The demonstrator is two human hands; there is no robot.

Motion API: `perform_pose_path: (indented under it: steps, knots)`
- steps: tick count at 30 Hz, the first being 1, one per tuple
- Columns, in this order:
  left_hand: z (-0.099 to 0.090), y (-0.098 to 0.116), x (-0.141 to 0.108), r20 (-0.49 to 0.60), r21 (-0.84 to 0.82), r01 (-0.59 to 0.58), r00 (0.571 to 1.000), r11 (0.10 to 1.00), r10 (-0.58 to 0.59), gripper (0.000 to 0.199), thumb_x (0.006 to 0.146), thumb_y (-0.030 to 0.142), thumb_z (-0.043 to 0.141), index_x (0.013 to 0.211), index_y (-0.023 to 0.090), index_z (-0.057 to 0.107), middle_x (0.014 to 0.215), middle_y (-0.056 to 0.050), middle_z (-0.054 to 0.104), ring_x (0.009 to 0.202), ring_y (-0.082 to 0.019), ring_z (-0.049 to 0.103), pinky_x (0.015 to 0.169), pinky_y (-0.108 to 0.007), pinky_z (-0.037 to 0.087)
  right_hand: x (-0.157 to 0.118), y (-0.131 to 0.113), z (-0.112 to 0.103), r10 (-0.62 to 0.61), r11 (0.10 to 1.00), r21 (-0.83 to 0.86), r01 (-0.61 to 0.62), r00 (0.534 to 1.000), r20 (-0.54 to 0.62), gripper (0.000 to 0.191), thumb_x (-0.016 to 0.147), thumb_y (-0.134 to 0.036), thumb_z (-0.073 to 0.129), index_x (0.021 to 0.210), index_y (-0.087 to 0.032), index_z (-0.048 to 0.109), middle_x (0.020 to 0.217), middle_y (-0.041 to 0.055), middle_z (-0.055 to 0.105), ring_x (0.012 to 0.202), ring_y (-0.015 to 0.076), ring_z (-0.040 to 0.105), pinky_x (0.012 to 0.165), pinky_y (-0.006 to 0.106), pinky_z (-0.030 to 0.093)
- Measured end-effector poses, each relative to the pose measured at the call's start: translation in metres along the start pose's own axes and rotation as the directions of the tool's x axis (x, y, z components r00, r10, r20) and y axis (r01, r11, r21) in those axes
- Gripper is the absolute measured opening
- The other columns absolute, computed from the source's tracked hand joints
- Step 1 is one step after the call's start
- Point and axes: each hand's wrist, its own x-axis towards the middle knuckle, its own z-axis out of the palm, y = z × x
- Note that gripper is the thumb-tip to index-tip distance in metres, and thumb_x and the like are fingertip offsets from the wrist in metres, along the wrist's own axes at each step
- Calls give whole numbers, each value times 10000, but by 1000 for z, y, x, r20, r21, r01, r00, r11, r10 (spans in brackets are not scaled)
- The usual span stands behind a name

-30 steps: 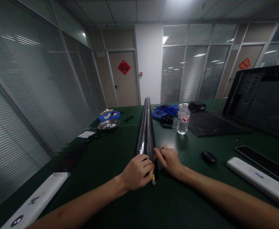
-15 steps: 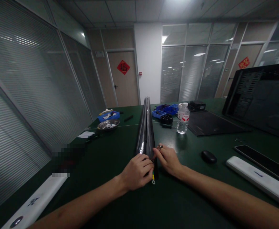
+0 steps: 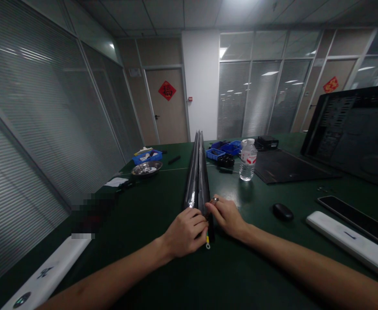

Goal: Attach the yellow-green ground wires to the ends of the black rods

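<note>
Two long black bars, side by side with a glossy wrapped surface, run away from me down the table. At their near end, my left hand is closed, fingers curled over the bars. A short yellow-green wire with a ring terminal pokes out below its fingertips, which seem to pinch it. Close by on the right, my right hand is closed against the right bar's edge, thumb and index finger together. A small shiny metal piece shows at its index finger; whether it is held or worn is unclear.
A water bottle, blue bins and a screwdriver stand or lie right of the bars. Farther right are a mouse, a white bar and a large black panel. Leftward sit a metal dish and another white bar.
My right hand's thumb and fingers have shifted slightly left along the bar's edge, and the metal piece has turned a little. My left hand and the bars look unmoved.
</note>
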Motion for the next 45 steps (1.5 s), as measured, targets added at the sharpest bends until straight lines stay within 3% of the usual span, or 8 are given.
perform_pose_path:
  steps: [4,10,18,25,29,36,39,45]
  knots:
    - [-1,0,1,-8,4,-1,1000,1000,1,201,946,201,510,981,155,703,957,-56,702,927,-194,596,835,-355,484,0,-1,-1,9,1000,4,-9,999,-40,353,1052,-299,409,807,-168,627,805,36,601,696,131,587,670,249,436]
    - [0,0,0,-6,-6,-4,1000,1000,4,204,945,195,499,955,152,698,938,-58,699,927,-203,592,835,-363,474,0,2,1,-11,1000,-19,11,1000,18,339,1049,-300,421,813,-163,624,807,37,607,705,131,578,664,247,426]
    - [2,-1,0,-9,-3,-4,1000,1000,4,191,945,198,508,953,151,693,954,-57,699,937,-199,593,855,-365,473,-3,0,2,-20,993,-118,20,1000,1,414,1045,-309,425,709,-161,615,737,32,599,613,110,535,595,246,381]
    - [1,-1,1,-21,-17,7,1000,1000,-7,194,941,193,509,995,155,690,963,-55,700,936,-198,599,863,-365,477,1,-4,4,8,998,-57,-15,993,-116,433,1042,-324,420,680,-172,605,662,32,595,567,119,537,556,253,384]
    - [4,-4,0,-35,-28,12,999,1000,-13,206,935,203,505,1013,155,689,957,-60,704,948,-209,601,857,-368,481,1,-6,-4,64,998,10,-64,957,-285,426,1034,-279,424,647,-182,576,611,24,552,548,130,513,555,271,398]
    - [11,-11,-2,-33,-52,36,999,998,-37,249,922,219,508,1073,128,682,993,-87,712,960,-234,602,830,-381,489,-5,0,-27,106,986,137,-93,990,-98,297,1035,-222,357,961,-205,644,866,84,633,781,199,611,695,338,495]
    - [11,-12,-2,-20,-53,15,1000,998,-16,252,917,218,498,1051,122,688,995,-98,714,962,-237,609,828,-390,496,-5,4,-31,14,998,52,-17,998,61,316,1033,-314,385,1154,-245,668,953,105,637,880,248,605,748,398,510]
    - [11,-11,-2,-84,-45,-1,996,999,-3,247,907,203,490,1014,130,700,958,-96,715,931,-233,613,824,-398,503,-3,21,-37,-101,974,-169,152,955,279,268,981,-295,542,1197,-329,698,1044,101,627,968,264,550,811,431,501]
